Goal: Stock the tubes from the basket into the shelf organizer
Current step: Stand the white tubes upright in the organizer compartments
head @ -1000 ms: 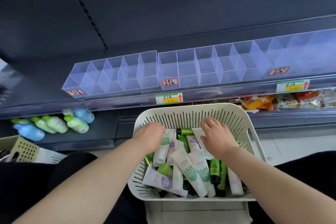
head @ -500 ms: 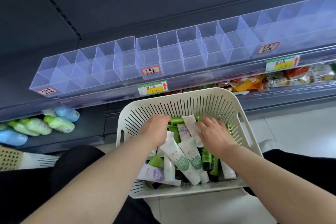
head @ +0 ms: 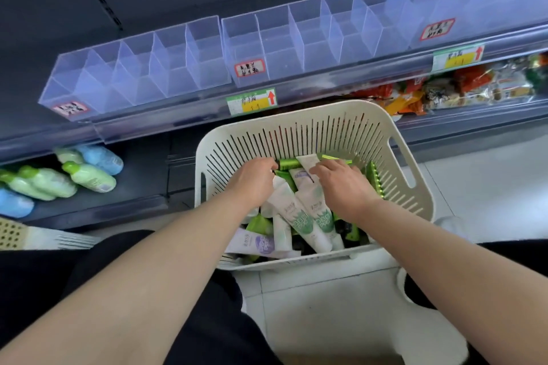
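Shelf [head: 178, 117] held organizer [head: 296, 47] above basket [head: 296, 111]; right hand [head: 341, 187] pinched white tube [head: 308, 160]; left hand [head: 252, 184] curled among tubes [head: 299, 219], grasp unclear.

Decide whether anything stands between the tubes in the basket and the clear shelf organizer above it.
Nothing visible does. The left hand and right hand are among the tubes. The shelf organizer has open-topped, empty compartments just beyond the basket, whose slotted far wall a lifted tube must clear.

Even bright light, soft blur, wide-angle bending at edges
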A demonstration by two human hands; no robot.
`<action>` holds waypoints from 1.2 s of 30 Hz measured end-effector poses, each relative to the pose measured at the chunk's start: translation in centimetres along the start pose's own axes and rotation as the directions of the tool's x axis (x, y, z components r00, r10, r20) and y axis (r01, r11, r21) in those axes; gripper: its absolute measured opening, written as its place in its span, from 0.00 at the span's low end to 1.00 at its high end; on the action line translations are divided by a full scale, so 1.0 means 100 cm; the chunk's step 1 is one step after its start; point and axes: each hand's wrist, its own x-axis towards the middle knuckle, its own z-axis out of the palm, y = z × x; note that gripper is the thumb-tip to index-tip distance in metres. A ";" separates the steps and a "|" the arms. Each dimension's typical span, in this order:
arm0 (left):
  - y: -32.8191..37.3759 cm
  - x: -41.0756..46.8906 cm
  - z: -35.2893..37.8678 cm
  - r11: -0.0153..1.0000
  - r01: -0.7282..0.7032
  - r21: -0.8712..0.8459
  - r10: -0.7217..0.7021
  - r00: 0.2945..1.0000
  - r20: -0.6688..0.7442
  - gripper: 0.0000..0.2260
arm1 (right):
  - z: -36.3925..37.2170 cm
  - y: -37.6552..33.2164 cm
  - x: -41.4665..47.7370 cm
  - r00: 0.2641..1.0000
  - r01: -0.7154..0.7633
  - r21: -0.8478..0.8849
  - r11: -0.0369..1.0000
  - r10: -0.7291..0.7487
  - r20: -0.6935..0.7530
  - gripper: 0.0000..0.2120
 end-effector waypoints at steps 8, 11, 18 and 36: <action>-0.021 0.009 -0.024 1.000 0.008 0.011 -0.009 0.998 0.070 0.14 | -0.006 -0.028 0.031 1.000 -0.025 0.021 0.999 0.025 0.019 0.27; -0.025 0.009 -0.040 1.000 0.015 0.001 -0.015 0.996 0.086 0.13 | -0.014 -0.041 0.046 1.000 -0.009 0.019 1.000 0.009 0.022 0.27; -0.025 -0.008 -0.053 0.993 0.081 -0.085 -0.083 0.996 -0.024 0.12 | -0.019 -0.046 0.034 0.996 0.071 -0.029 0.997 -0.069 0.055 0.16; -0.012 -0.007 -0.019 0.977 0.212 0.012 -0.211 0.976 -0.050 0.10 | -0.047 -0.021 0.012 0.991 -0.024 0.578 0.815 0.098 -0.096 0.15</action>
